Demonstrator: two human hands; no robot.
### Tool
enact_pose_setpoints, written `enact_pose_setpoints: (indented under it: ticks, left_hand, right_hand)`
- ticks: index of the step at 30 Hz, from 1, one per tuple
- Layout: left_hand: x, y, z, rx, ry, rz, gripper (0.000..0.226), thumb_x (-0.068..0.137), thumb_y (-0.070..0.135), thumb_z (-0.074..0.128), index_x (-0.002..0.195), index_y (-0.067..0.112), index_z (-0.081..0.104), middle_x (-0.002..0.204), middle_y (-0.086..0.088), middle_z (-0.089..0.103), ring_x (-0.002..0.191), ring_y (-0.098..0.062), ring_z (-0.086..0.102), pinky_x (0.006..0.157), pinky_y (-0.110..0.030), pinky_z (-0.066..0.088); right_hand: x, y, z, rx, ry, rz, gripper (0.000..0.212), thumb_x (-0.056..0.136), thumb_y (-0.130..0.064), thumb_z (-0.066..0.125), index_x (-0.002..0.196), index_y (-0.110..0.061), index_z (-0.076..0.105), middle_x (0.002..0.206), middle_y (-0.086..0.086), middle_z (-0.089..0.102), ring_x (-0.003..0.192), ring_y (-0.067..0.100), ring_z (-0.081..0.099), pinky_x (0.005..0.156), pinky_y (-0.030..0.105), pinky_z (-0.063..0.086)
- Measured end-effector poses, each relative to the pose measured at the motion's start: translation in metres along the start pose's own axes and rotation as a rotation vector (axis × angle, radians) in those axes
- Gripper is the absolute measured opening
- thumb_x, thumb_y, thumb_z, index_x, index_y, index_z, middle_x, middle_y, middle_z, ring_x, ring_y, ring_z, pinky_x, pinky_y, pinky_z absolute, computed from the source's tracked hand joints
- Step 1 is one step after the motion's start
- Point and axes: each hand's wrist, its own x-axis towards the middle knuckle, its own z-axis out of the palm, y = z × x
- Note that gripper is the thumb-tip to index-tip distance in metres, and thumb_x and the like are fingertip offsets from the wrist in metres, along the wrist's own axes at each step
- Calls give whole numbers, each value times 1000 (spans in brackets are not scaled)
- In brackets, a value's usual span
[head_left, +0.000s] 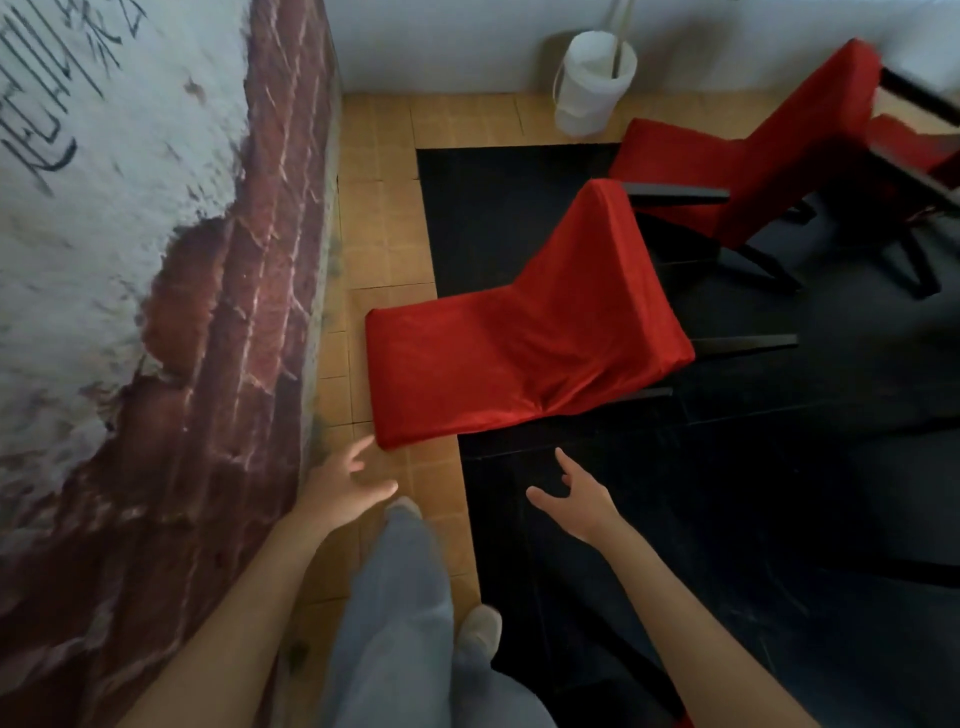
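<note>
Both hands are held out toward the nearest red chair, and nothing is gripped by either. The left hand is stretched forward with its fingers spread. The longest fingertip is seen just beside the front left corner of the seat, though it cannot be told whether the corner is touched. The right hand is raised over the black mat, short of the seat's front edge, with its fingers apart and loosely bent.

The chair is covered in red cloth and stands partly on the mat, with its front left corner over the tiled floor. A second red chair is seen behind it, farther along the mat. A white bucket stands on the tiles against the far wall. A painted brick wall fills the left side. Grey trouser legs and a pale shoe are seen below, between the arms.
</note>
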Motion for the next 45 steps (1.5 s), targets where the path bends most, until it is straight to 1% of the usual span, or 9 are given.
enact_pose_setpoints:
  ticks: [10,16,21,24,29,32,35,39,45]
  left_hand:
    - [201,-25,35,-129,-56,-136,93,77,27,80,151,28,25,148,-13,39,131,-26,45,99,-42,46]
    - [314,-90,115,-239,35,-181,91,76,31,80,150,26,29,151,-5,37,137,-23,37,104,-35,38]
    - [390,-136,200,-310,150,-238,90,76,27,81,149,16,31,146,-12,43,133,-24,42,108,-41,39]
    - [429,-154,241,-336,241,-269,91,76,28,81,150,12,29,149,-13,40,137,-25,38,109,-35,33]
    - [484,-167,291,-498,324,-368,99,79,35,77,154,16,13,156,-11,26,143,-26,26,113,-37,25]
    - [506,-167,309,-566,409,-419,100,81,40,74,155,21,8,154,-12,30,140,-30,32,111,-37,27]
    - [520,-167,322,-665,464,-434,104,81,44,72,153,32,-2,151,-13,34,135,-34,39,108,-39,31]
    - [534,-165,336,-778,520,-409,108,82,40,72,150,39,-12,154,-13,29,135,-34,38,108,-40,31]
    - [551,-161,346,-907,688,-399,112,77,31,79,152,37,-4,156,-9,25,136,-25,37,106,-29,28]
  right_hand:
    - [194,-24,47,29,0,110,83,86,-49,66,153,-30,20,152,5,37,138,23,37,104,33,37]
    - [325,11,93,50,30,115,82,86,-46,66,153,-26,22,152,3,37,139,23,34,104,30,34]
    - [419,53,138,120,133,98,79,88,-40,66,152,-23,24,150,6,40,139,25,34,108,31,30]
    - [464,74,164,159,217,113,78,87,-33,69,151,-17,28,147,11,45,137,26,39,108,28,29]
    - [518,109,199,243,305,214,84,89,-39,65,154,-22,15,146,18,42,137,30,37,107,34,31]
    - [539,124,212,336,327,263,87,90,-45,61,154,-32,4,151,14,38,139,33,33,111,40,31]
    - [554,131,222,429,362,208,91,90,-43,62,152,-38,-4,149,11,40,132,34,43,111,39,33]
    - [569,134,228,573,421,144,97,85,-43,68,150,-45,-4,150,5,39,129,29,46,104,31,34]
    - [580,136,236,699,501,96,102,79,-37,76,150,-47,3,149,1,39,130,25,44,102,26,32]
